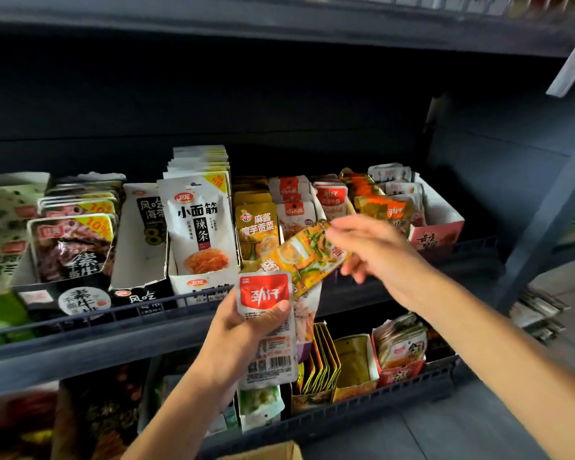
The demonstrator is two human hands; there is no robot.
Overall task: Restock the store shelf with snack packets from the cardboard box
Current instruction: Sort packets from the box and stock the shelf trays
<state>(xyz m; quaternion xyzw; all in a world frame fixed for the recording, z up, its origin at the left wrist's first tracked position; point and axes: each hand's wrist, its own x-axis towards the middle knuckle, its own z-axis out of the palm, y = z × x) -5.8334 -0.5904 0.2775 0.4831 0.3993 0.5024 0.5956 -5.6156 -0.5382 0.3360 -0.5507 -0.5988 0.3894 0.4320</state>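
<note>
From my seat, the shelf (pixel 120 330) reads left to right as rows of upright packets in open cartons behind a low rail: dark ones, then a tall white row (pixel 201 224), then yellow (pixel 256 224). My left hand (pixel 243 330) is curled round a fan of packets, thumb pressed over the front red-and-white packet (pixel 266 323), I think as a ready supply. The right hand (pixel 375 250) pinches the top of an orange packet (pixel 307 257), tilted across the yellow row, probably bound for a slot there. The rail and tightly filled cartons crowd the way in. The box (pixel 273 452) corner peeks below.
</note>
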